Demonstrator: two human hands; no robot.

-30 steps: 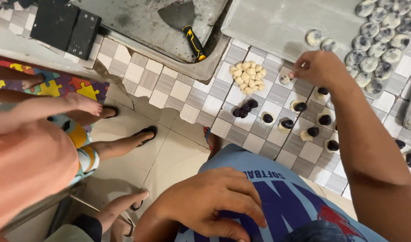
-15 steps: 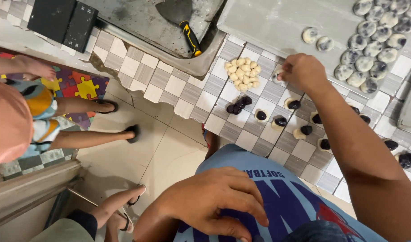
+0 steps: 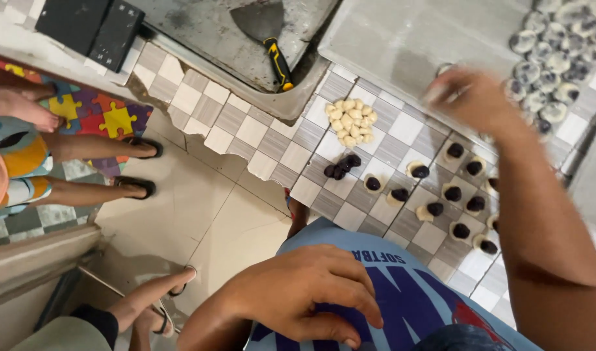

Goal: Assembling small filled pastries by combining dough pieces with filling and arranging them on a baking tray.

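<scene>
My left hand [image 3: 304,289] rests flat on my blue shirt [image 3: 402,299], fingers loosely spread, holding nothing. My right hand [image 3: 473,101] is blurred, reaching over the edge of a grey tray [image 3: 389,45], its fingers pinched on what looks like a pale dough piece. Below it, on the checkered tile counter [image 3: 246,130], lie several flat dough rounds topped with dark filling [image 3: 434,209]. A heap of small pale dough balls [image 3: 351,120] and a small cluster of dark filling balls [image 3: 342,167] sit to the left of them. Closed speckled pieces [image 3: 551,58] fill the tray's right side.
A scraper with a yellow and black handle [image 3: 278,62] lies in a metal tray [image 3: 207,32] at the back. Two black boxes [image 3: 90,23] stand at the far left. Other people's sandalled feet [image 3: 135,188] and a foot [image 3: 148,305] are on the floor by a puzzle mat [image 3: 109,114].
My right hand has moved up and right from the filled rounds to the grey tray. The person on the left has shifted further left. My left hand has not moved.
</scene>
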